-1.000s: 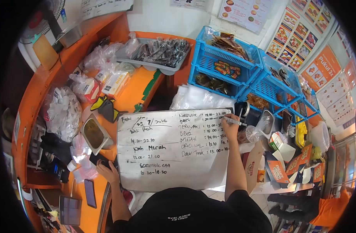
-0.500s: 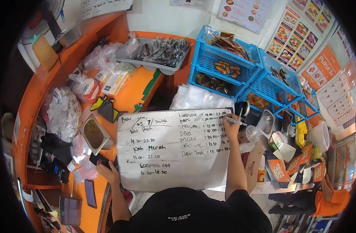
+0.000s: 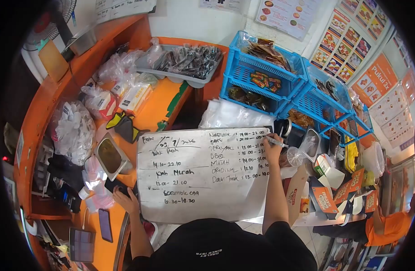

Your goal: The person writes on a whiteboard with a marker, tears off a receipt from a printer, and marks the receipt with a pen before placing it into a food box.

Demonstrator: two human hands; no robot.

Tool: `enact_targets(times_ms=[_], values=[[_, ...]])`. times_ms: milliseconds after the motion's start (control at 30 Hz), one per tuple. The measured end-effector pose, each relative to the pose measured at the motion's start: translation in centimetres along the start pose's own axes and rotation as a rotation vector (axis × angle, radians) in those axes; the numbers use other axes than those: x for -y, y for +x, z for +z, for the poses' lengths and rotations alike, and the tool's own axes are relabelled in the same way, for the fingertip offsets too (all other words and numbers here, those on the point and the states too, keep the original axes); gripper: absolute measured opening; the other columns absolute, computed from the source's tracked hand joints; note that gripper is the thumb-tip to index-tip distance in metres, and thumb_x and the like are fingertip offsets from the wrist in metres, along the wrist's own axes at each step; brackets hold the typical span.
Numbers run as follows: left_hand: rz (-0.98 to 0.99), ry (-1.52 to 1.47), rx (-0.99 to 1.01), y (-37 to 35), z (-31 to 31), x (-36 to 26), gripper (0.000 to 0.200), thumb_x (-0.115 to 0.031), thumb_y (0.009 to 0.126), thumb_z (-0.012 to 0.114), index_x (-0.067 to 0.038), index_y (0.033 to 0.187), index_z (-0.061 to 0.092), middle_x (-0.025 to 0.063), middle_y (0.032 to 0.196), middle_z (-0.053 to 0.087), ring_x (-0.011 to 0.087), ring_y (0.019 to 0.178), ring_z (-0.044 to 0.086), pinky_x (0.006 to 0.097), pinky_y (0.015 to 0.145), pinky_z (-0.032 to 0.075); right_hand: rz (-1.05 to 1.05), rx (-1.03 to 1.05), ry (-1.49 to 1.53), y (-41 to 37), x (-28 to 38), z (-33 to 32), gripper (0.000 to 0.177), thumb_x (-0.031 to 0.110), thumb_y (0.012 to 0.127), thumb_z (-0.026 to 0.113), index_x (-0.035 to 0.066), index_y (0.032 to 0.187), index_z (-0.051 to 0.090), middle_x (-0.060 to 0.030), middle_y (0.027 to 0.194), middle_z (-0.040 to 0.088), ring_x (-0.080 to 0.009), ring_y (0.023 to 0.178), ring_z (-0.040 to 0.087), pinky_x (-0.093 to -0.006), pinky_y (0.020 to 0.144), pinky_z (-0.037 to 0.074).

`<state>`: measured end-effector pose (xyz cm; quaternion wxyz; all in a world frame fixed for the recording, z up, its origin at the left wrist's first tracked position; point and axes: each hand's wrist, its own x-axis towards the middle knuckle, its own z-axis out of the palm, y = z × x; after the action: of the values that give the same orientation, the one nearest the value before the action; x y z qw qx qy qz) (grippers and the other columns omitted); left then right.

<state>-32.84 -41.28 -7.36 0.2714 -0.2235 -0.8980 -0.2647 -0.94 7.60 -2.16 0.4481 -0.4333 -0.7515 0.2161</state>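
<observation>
The left hand (image 3: 125, 199) stays at the whiteboard's (image 3: 194, 180) lower left edge, fingers curled on it, with a phone (image 3: 104, 224) near it on the orange bench (image 3: 155, 108). The right hand (image 3: 271, 152), fingers clamped on a marker (image 3: 275, 142), has slipped slightly down the board's right edge. Beyond it, blue crates (image 3: 261, 74) crowd the board's far edge.

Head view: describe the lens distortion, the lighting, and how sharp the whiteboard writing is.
Head view: fisheye lens, black corners, the orange counter bowed; light even and bright, no glare on the whiteboard; its writing is sharp at centre, the right hand and marker unblurred; the posters at the right edge look squeezed.
</observation>
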Motion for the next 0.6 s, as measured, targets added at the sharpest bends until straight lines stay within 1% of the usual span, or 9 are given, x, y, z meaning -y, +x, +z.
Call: enact_targets(times_ms=[67, 167, 267, 333, 500, 567, 600], values=[[-0.001, 0.003, 0.006, 0.0, -0.1, -0.1, 0.041, -0.026, 0.087, 0.054, 0.008, 0.108, 0.045, 0.0233, 0.113, 0.047, 0.0398, 0.105, 0.043, 0.0476, 0.091, 0.032, -0.011, -0.016, -0.004, 0.1, 0.0, -0.1, 0.017, 0.012, 0.069, 0.066, 0.002, 0.083, 0.061, -0.0146, 0.087, 0.054, -0.0289, 0.090, 0.048, -0.0384, 0.080, 0.042], [-0.008, 0.006, 0.014, 0.1, -0.2, -0.2, 0.041, -0.027, 0.088, 0.053, 0.008, 0.108, 0.045, 0.0235, 0.114, 0.047, 0.0399, 0.105, 0.043, 0.0477, 0.091, 0.033, -0.021, 0.033, -0.022, 0.3, -0.1, -0.4, 0.017, 0.012, 0.069, 0.066, 0.003, 0.083, 0.061, -0.0145, 0.085, 0.055, -0.0293, 0.089, 0.048, -0.0386, 0.079, 0.042], [0.001, -0.001, 0.009, -0.1, 0.1, 0.3, 0.042, -0.027, 0.088, 0.053, 0.008, 0.109, 0.045, 0.0237, 0.114, 0.047, 0.0403, 0.105, 0.044, 0.0479, 0.091, 0.033, -0.021, 0.002, -0.014, 0.3, -0.1, -0.3, 0.017, 0.012, 0.069, 0.066, 0.003, 0.082, 0.061, -0.0145, 0.085, 0.056, -0.0296, 0.089, 0.048, -0.0387, 0.078, 0.041], [-0.005, -0.004, 0.009, -0.1, 0.0, 0.1, 0.042, -0.026, 0.088, 0.053, 0.009, 0.109, 0.045, 0.0239, 0.114, 0.047, 0.0404, 0.105, 0.044, 0.0480, 0.091, 0.033, -0.054, -0.053, -0.028, 0.2, 0.0, -0.1, 0.016, 0.013, 0.070, 0.064, 0.003, 0.082, 0.060, -0.0136, 0.079, 0.058, -0.0294, 0.087, 0.050, -0.0389, 0.077, 0.041], [-0.007, -0.008, 0.003, 0.0, 0.0, 0.1, 0.041, -0.025, 0.087, 0.054, 0.009, 0.109, 0.045, 0.0242, 0.114, 0.047, 0.0409, 0.104, 0.044, 0.0484, 0.090, 0.033, -0.051, -0.019, -0.062, 0.7, -0.4, -0.2, 0.016, 0.011, 0.070, 0.065, 0.003, 0.082, 0.060, -0.0134, 0.079, 0.058, -0.0295, 0.085, 0.050, -0.0388, 0.076, 0.041], [-0.017, -0.066, 0.000, 0.0, -0.1, 0.2, 0.041, -0.024, 0.086, 0.055, 0.009, 0.108, 0.045, 0.0245, 0.115, 0.047, 0.0405, 0.105, 0.043, 0.0477, 0.090, 0.032, -0.063, -0.013, -0.055, 0.3, -0.1, -0.5, 0.016, 0.010, 0.070, 0.066, 0.003, 0.083, 0.060, -0.0130, 0.078, 0.058, -0.0299, 0.084, 0.050, -0.0386, 0.077, 0.041], [-0.019, -0.059, -0.002, -0.1, -0.2, 0.3, 0.041, -0.024, 0.086, 0.055, 0.009, 0.108, 0.045, 0.0245, 0.115, 0.047, 0.0405, 0.105, 0.043, 0.0477, 0.090, 0.032, -0.110, -0.066, -0.020, 0.1, 0.5, -0.9, 0.017, 0.009, 0.072, 0.066, 0.002, 0.085, 0.059, -0.0122, 0.080, 0.057, -0.0280, 0.083, 0.050, -0.0371, 0.076, 0.041]])
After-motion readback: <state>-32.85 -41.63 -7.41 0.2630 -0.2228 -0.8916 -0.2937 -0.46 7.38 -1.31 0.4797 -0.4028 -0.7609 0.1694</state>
